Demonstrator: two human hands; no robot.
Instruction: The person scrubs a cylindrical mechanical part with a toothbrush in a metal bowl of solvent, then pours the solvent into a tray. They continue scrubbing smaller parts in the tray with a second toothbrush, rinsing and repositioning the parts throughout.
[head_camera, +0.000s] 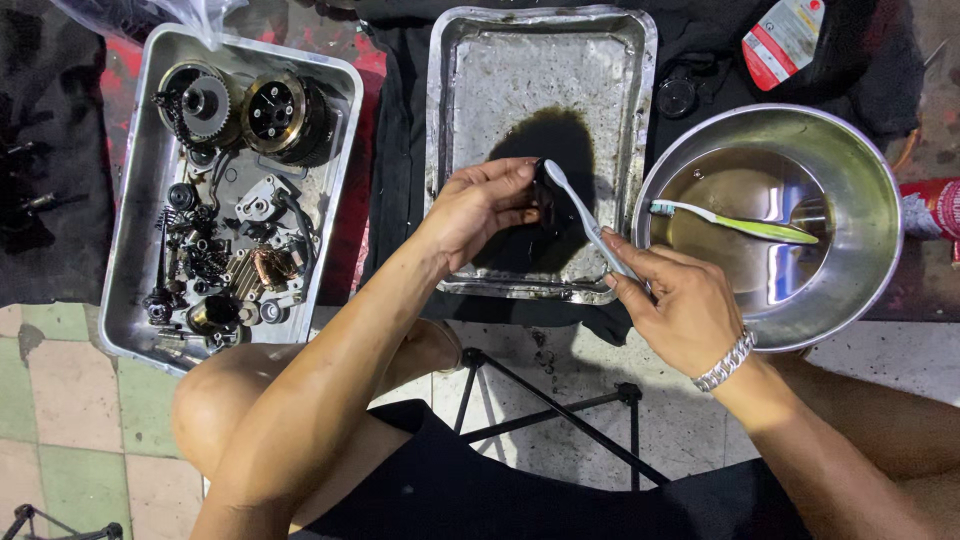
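My left hand (478, 205) grips a small dark oily part (546, 198) over a steel tray (480, 90) that holds a pool of dark liquid. My right hand (672, 300) holds a white toothbrush (585, 218) by its handle, with the brush head touching the dark part. A silver bracelet sits on my right wrist.
A second metal tray (135, 210) at the left holds several engine parts, gears and springs. A round steel bowl (870, 180) of brownish liquid with a green toothbrush (740, 222) in it stands at the right. A red and white bottle (785, 40) lies behind it. My bare knee (225, 400) is below.
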